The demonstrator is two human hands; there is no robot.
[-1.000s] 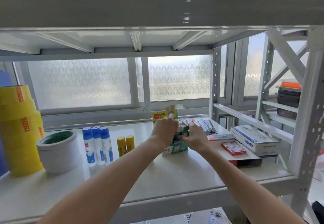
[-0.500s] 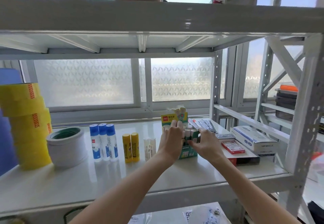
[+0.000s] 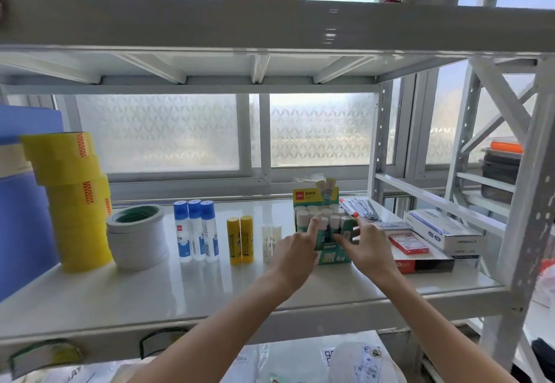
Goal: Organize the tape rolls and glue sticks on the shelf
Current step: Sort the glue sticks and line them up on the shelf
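Note:
A green display box (image 3: 330, 250) full of white-capped glue sticks stands on the white shelf (image 3: 186, 289). My left hand (image 3: 295, 250) touches the caps at the box's front left with an outstretched finger. My right hand (image 3: 368, 244) rests its fingers on the box's right side. Both hands have their fingers apart and hold nothing. To the left stand two small pale glue sticks (image 3: 271, 243), two yellow glue sticks (image 3: 240, 238) and three blue-capped glue bottles (image 3: 195, 234). Further left are a stack of white tape rolls (image 3: 136, 237) and a stack of yellow tape rolls (image 3: 75, 199).
Flat boxes (image 3: 420, 250) and a white carton (image 3: 444, 232) lie right of the glue box, with pens (image 3: 359, 207) behind. A blue panel (image 3: 21, 202) stands at the far left. The rack's upright post (image 3: 528, 202) is at the right, and an upper shelf (image 3: 270, 22) runs overhead.
The view has shifted so more of the shelf's left side shows. My left hand has opened from over the box top to a pointing finger; both hands sit lower against the box.

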